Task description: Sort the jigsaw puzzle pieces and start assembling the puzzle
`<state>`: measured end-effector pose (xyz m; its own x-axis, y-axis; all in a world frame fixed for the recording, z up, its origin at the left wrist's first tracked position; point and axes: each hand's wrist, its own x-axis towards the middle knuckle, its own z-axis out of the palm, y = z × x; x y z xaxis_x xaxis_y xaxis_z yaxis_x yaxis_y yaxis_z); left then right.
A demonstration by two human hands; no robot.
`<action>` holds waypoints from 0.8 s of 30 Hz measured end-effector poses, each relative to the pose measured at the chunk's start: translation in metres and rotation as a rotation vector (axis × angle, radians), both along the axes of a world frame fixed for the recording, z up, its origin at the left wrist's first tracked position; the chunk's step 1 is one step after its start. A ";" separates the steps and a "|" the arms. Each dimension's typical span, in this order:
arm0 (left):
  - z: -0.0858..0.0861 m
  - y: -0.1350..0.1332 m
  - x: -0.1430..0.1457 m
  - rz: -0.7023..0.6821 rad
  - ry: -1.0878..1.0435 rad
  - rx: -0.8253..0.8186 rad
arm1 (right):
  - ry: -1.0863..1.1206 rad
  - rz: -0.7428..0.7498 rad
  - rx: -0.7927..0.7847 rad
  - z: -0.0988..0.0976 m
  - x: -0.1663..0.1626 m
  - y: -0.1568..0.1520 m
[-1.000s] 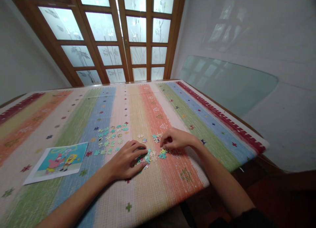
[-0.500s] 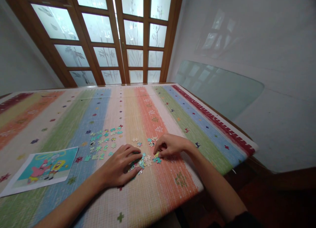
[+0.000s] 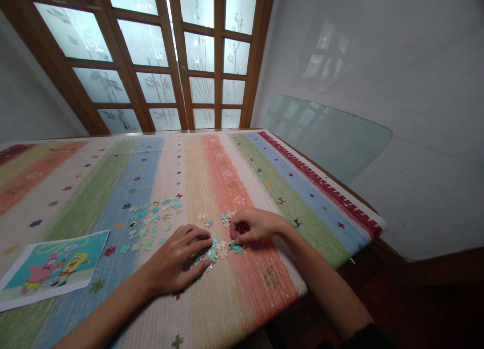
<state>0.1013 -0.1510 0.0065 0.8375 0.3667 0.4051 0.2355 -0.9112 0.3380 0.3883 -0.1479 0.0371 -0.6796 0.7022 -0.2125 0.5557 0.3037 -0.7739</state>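
Observation:
My left hand (image 3: 177, 260) rests on the tablecloth, its thumb and fingers apart around a small heap of jigsaw puzzle pieces (image 3: 214, 252). To the right, my right hand (image 3: 257, 225) is bent down with thumb and index finger pinched at a teal and yellow puzzle piece (image 3: 236, 248). The fingers partly hide this piece. Just beyond the right fingertips are more loose puzzle pieces (image 3: 226, 217). Several teal and green pieces (image 3: 153, 219) lie spread out in loose rows beyond my left hand.
A printed cartoon picture (image 3: 56, 268) lies flat at the left. Beneath everything is a striped tablecloth (image 3: 151, 318), its near right edge dropping off beside my right forearm. Wood-framed glass doors (image 3: 177, 76) and a white wall (image 3: 359, 61) stand beyond the table.
The view has turned slightly right, so everything sits a little further left. My right fingers have shifted slightly over the teal and yellow piece. My left hand stays by the heap.

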 end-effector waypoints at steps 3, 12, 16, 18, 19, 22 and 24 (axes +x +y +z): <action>0.001 0.000 0.000 -0.001 -0.009 -0.005 | 0.009 -0.008 0.019 0.002 -0.001 0.000; 0.005 -0.002 0.012 0.049 -0.160 0.002 | 0.192 -0.152 0.095 -0.005 -0.020 -0.005; 0.003 -0.006 0.020 0.068 -0.223 0.029 | 0.264 -0.135 0.103 -0.009 -0.034 -0.012; 0.003 -0.006 0.021 0.085 -0.242 0.029 | 0.280 -0.134 0.109 -0.010 -0.039 -0.014; 0.003 -0.007 0.021 0.093 -0.246 0.025 | 0.282 -0.138 0.116 -0.009 -0.040 -0.015; 0.003 -0.006 0.019 0.105 -0.250 0.016 | 0.276 -0.160 0.159 -0.009 -0.042 -0.016; 0.002 -0.006 0.019 0.109 -0.253 0.010 | 0.272 -0.172 0.186 -0.008 -0.042 -0.016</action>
